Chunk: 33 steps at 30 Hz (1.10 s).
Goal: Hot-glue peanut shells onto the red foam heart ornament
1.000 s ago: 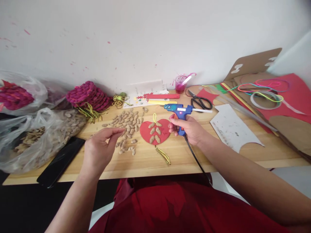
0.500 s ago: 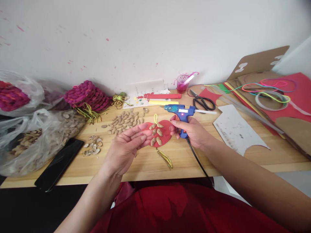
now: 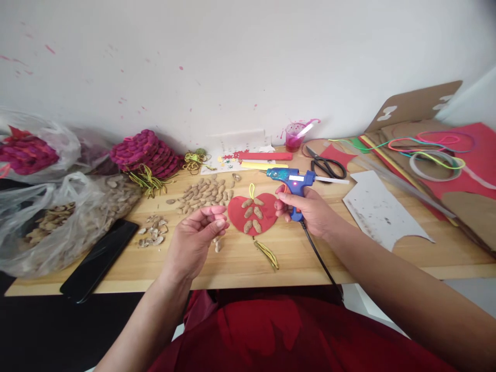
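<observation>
My R hand is clamped on the blue glue gun, aimed L above the red heart. My L hand is apart from it, half-curled, thumb a bit off fingertips, just beside heart's L edge. Heart lies mid tabletop w/ 6 peanuts; tassel toward front edge, wood showing btwn. White card R, well apart.
</observation>
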{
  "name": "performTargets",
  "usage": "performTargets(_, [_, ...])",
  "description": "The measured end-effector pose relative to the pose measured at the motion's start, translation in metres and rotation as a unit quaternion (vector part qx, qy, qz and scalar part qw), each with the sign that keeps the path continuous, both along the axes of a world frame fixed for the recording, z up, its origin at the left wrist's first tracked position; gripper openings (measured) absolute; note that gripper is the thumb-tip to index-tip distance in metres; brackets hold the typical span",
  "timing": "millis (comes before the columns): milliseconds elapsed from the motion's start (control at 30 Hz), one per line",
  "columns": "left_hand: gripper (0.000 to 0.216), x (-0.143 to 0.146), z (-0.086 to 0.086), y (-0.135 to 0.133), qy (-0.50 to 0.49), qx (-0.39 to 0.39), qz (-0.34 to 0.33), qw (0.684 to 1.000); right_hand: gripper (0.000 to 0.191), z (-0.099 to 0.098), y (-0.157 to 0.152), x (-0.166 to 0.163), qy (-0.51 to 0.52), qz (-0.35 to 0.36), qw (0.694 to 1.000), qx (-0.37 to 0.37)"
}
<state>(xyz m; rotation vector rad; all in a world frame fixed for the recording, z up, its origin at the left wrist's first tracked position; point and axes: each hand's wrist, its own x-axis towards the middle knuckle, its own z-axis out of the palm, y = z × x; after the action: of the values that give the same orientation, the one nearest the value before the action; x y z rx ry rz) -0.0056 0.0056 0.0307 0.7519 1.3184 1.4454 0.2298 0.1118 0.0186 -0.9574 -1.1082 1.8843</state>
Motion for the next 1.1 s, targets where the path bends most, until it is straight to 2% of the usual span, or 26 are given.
performTargets(233, [0.024,-0.011,-0.002,-0.008,0.026,0.030,0.004,0.999,0.027,0.001,0.001,0.000,-0.002,-0.003,1.000,0.027])
performTargets(400, [0.023,-0.016,0.004,-0.009,0.118,0.047,0.023,0.992,0.029,0.000,0.005,0.001,0.002,-0.018,1.000,0.020])
performTargets(533, [0.025,-0.020,0.011,0.000,0.193,0.076,0.032,0.978,0.030,-0.004,0.009,0.003,0.010,-0.011,0.999,0.031])
performTargets(667, [0.034,-0.023,0.022,0.019,0.243,0.145,0.013,0.959,0.033,-0.007,0.012,0.005,0.012,0.006,0.999,0.031])
performTargets(800, [0.029,-0.026,0.042,0.042,0.327,0.196,0.021,0.924,0.032,-0.006,0.015,0.006,0.018,-0.002,1.000,0.020])
performTargets(867, [0.018,-0.026,0.053,0.053,0.404,0.191,0.018,0.895,0.032,-0.005,0.015,0.006,0.022,-0.006,1.000,0.013])
performTargets(933, [0.017,-0.024,0.059,0.064,0.477,0.166,-0.014,0.863,0.031,-0.004,0.015,0.005,0.023,-0.010,1.000,0.008])
performTargets(1000, [0.021,-0.021,0.057,0.074,0.527,0.165,-0.054,0.832,0.032,-0.002,0.014,0.005,0.022,-0.016,1.000,0.009])
performTargets(1100, [0.017,-0.016,0.041,0.086,0.548,0.198,-0.107,0.806,0.032,-0.002,0.012,0.003,0.018,-0.024,0.999,0.012])
